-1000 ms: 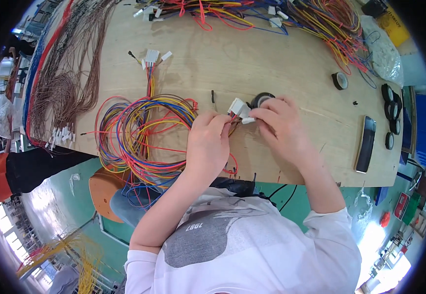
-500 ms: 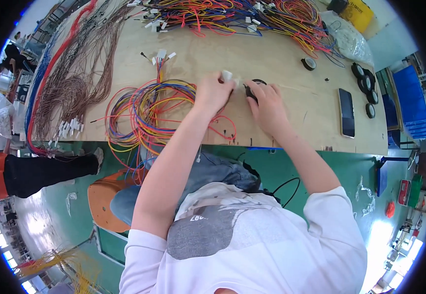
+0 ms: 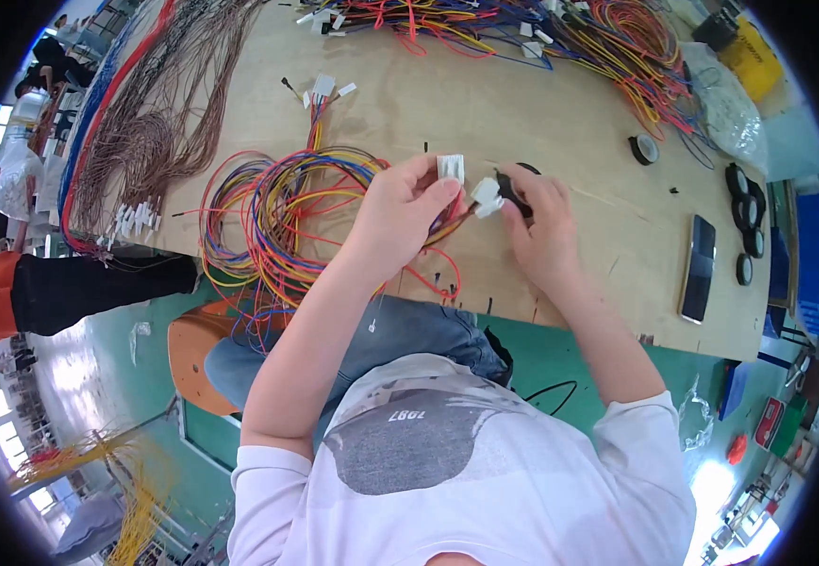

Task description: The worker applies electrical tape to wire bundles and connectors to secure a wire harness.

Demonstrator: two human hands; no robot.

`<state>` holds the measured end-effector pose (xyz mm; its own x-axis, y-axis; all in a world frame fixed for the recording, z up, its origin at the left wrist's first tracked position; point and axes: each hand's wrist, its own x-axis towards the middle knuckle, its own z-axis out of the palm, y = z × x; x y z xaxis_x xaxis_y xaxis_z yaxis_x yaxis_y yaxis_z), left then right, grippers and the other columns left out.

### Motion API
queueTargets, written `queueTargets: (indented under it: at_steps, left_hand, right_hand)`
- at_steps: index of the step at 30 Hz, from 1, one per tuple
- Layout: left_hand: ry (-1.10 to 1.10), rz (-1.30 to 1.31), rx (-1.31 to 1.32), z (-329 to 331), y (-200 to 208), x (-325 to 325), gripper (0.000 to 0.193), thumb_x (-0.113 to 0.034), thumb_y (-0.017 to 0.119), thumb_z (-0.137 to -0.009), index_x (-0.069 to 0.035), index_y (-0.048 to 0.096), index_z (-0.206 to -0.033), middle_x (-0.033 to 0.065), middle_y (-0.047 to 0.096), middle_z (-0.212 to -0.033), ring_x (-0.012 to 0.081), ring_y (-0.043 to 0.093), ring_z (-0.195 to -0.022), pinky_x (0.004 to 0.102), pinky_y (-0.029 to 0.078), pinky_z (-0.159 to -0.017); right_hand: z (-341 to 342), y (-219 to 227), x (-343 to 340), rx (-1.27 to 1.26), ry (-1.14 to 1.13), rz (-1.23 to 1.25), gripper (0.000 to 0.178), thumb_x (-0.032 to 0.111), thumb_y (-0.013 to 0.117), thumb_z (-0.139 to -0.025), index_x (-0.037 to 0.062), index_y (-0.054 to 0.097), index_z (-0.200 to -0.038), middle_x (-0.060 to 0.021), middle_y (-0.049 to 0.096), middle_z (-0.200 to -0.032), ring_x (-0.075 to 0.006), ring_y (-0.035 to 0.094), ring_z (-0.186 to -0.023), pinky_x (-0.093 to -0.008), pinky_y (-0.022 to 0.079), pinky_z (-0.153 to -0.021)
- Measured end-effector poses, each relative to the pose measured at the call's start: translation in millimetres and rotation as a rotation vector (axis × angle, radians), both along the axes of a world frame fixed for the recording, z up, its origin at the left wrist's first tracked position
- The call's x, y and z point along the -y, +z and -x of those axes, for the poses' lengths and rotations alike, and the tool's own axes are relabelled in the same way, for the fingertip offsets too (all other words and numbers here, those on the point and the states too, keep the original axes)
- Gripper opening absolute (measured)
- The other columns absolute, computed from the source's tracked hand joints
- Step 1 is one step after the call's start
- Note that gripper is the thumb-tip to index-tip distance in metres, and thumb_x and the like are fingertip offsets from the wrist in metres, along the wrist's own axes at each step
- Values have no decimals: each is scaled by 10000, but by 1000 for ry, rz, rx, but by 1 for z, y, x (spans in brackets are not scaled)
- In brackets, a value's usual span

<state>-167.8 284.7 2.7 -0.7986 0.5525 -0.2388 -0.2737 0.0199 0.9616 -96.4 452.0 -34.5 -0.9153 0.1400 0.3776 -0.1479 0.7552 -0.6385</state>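
The wide, pale wooden table [image 3: 579, 123] has its near edge under both forearms [image 3: 310, 335], with wood showing at right. A round loop of red, blue and yellow wires [image 3: 263, 236] lies left. The right hand [image 3: 548, 231] curves, half open, by a round black tape roll [image 3: 508, 186]; I can't tell if it grips. The left hand [image 3: 398, 209] bends in and pinches a white plastic plug [image 3: 451, 167].

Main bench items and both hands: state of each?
Bare left hand: closed on white rectangular plastic connector
Bare right hand: at black round tape roll, grip unclear
Multicoloured wire bundle: loosely coiled
Black rectangular phone: lying flat
Clear plastic bag: crumpled
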Motion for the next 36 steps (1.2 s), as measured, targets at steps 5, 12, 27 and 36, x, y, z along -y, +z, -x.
queueTargets:
  at_steps: [5,12,27,36]
  left_hand:
    - [20,29,91,13,-2,-1,238,-75,532,-834,28,516,-1049,52,590,-829,89,551,-736,222,443,-673]
    - [-97,439,-100,23,-21,-11,162,-127,576,-778,23,573,-840,86,562,-599,90,485,-538,270,393,-508]
    - [38,263,177,32,-19,-4,158,-61,514,-838,40,566,-947,11,577,-693,36,492,-560,163,381,-493]
    - [9,540,-570,26,-32,-10,157,-43,558,-788,26,554,-929,70,586,-702,128,525,-574,253,416,-535]
  right_hand:
    - [22,20,-7,114,291,-113,293,28,556,-695,99,524,-977,-94,540,-896,-271,513,-875,-392,359,-844]
    - [-19,53,-22,459,689,7,230,28,584,-650,97,574,-870,-67,545,-886,-256,509,-824,-361,360,-796]
    - [9,59,-22,430,488,-185,160,203,645,-683,76,568,-742,-53,476,-660,-221,471,-635,-356,335,-726]
    - [-11,67,-13,641,614,-256,174,239,635,-675,81,563,-684,-42,453,-621,-212,459,-603,-359,334,-678]
